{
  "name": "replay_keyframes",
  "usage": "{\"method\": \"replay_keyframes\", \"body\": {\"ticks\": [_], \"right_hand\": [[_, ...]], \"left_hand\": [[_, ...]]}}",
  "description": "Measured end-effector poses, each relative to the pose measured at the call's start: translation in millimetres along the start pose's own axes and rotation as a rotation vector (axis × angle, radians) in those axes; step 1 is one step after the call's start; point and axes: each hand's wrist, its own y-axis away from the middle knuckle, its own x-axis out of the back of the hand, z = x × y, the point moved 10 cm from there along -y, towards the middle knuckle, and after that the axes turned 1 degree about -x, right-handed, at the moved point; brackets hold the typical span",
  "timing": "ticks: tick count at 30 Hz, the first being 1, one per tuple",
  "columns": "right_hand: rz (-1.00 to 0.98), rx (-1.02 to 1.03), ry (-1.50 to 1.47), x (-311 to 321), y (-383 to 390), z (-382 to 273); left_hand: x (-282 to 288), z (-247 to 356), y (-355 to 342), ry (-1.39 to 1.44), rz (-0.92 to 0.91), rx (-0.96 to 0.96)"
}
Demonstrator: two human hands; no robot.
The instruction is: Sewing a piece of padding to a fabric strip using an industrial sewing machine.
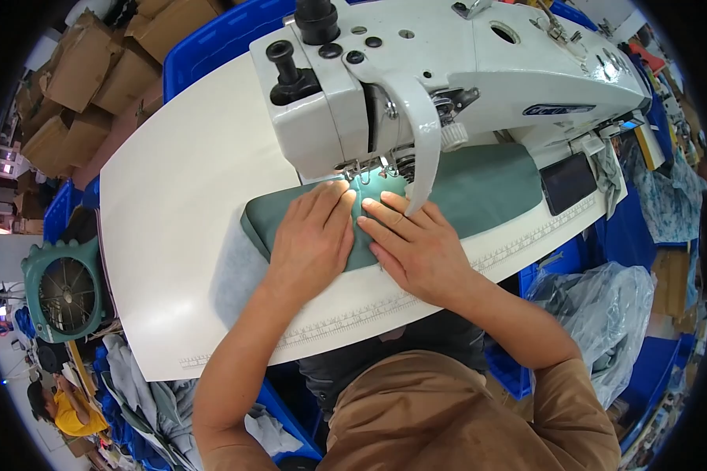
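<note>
A piece of green fabric (487, 188) lies across the white sewing table, passing under the head of a white sewing machine (479, 55). My left hand (314, 231) rests flat on the cloth just left of the needle area, fingers stretched toward it. On the other side of a seam or fold, my right hand (420, 239) presses the fabric with its fingers spread. Both sets of fingertips are close to the presser foot, which is partly hidden by the machine's lever and lit by a lamp. A paler layer (239, 271) shows under the cloth's left end.
A dark phone (567, 184) lies at the table's right end, beside a printed ruler strip (511, 250) along the front edge. Blue bins, a clear plastic bag (597, 314) and piled garments (145, 396) surround the table. A green fan (65, 290) stands left; cardboard boxes (82, 67) are stacked behind.
</note>
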Motion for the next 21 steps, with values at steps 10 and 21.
{"method": "replay_keyframes", "body": {"ticks": [10,21], "right_hand": [[-0.011,-0.025,0.003,-1.5,0.7,1.2],[0.01,-0.003,0.014,-2.4,0.4,1.9]], "left_hand": [[-1.9,-2.3,2.4,-0.038,0.01,0.016],[-4.2,-3.2,0.0,-0.05,-0.008,-0.005]]}}
